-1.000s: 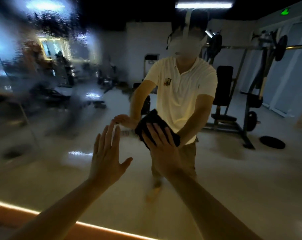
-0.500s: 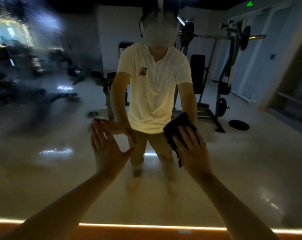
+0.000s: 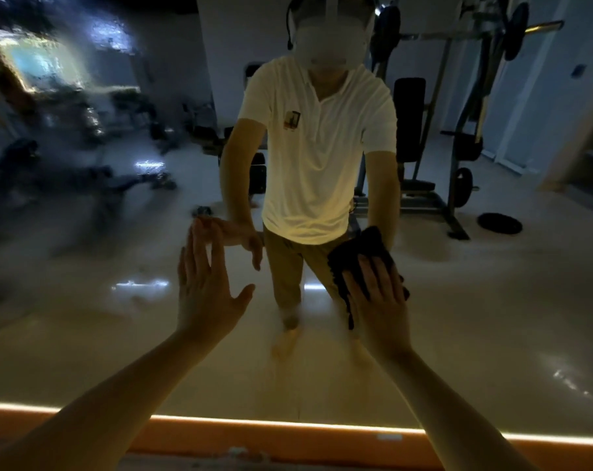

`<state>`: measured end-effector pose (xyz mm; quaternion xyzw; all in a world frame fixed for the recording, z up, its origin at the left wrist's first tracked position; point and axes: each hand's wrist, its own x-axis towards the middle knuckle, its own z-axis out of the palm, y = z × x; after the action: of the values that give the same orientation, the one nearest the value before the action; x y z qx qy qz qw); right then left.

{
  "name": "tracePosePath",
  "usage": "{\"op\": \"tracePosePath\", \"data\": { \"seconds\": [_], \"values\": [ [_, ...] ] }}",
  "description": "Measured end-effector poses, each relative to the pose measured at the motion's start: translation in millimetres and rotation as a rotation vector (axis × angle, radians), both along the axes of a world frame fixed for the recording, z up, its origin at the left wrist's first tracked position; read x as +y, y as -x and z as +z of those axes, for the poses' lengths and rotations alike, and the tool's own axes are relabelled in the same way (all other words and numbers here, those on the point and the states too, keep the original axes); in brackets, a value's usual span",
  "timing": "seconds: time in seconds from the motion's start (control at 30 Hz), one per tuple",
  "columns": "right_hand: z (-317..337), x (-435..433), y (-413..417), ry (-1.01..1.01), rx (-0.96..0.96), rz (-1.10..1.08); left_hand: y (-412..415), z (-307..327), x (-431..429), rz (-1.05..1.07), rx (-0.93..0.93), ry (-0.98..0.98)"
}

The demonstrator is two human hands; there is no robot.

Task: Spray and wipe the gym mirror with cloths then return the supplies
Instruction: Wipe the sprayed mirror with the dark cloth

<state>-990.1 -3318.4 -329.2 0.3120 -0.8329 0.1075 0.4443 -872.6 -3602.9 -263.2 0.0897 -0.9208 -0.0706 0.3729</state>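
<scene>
**Desk:** What is changing from a second ago?

**Photographer:** The right hand [image 3: 378, 300] is carrying the dark cloth [image 3: 359, 253] rightward across the mirror [image 3: 492, 300]. A second ago the cloth was covering the lower middle of the reflected shirt, at frame centre. Now it is sitting right of centre, over the reflected hip. Over the last half second it is barely shifting.

**Desk:** And the other hand?

**Photographer:** The left hand [image 3: 206, 294] is staying left of centre, much as before. It is facing palm-first toward the glass, fingers straight and close together, thumb held apart. Its fingertips are meeting their own reflection.

**Desk:** How is the right hand working the cloth?

**Photographer:** It is not gripping. The fingers are lying straight and slightly spread, pressing the cloth flat against the glass. The cloth is bunching out above the fingertips, and a ragged edge is hanging down the hand's left side.

**Desk:** What else is showing?

**Photographer:** The person's reflection [image 3: 319, 158], in a pale short-sleeved shirt, is filling the upper centre. A streaky, blurred patch [image 3: 67, 130] is spreading over the upper left of the glass. A weight rack [image 3: 458, 130] is reflecting at upper right, with a dark weight plate [image 3: 499, 223] lying on the floor beside it. A glowing orange light strip [image 3: 288, 424] is running along the mirror's bottom edge, across the lower frame.
</scene>
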Motion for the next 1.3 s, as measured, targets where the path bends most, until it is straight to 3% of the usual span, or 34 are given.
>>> {"op": "tracePosePath", "data": {
  "seconds": [0.23,0.37,0.57,0.67,0.8,0.9,1.1,1.3],
  "values": [
    [19,-125,-23,-0.103,0.125,0.15,-33,2,-39,0.031,-0.023,0.014],
    [28,-182,-38,-0.292,0.118,0.291,-39,1,-51,0.031,-0.02,0.021],
    [31,-125,-21,-0.199,0.182,0.158,-20,-6,-42,0.026,-0.068,-0.009],
    [24,-57,-17,-0.14,0.126,0.022,-14,-12,-37,0.045,-0.075,-0.025],
    [7,-8,-21,0.125,-0.035,-0.151,-9,-16,-35,0.031,-0.053,-0.04],
    [-4,-18,-22,0.134,-0.039,-0.15,-9,-19,-39,0.024,-0.051,-0.02],
    [-7,-96,-31,-0.105,0.07,0.059,-26,-9,-58,-0.049,-0.098,0.051],
    [46,-181,-43,-0.169,0.156,0.15,-50,23,-96,-0.069,-0.069,0.104]
  ]
}}
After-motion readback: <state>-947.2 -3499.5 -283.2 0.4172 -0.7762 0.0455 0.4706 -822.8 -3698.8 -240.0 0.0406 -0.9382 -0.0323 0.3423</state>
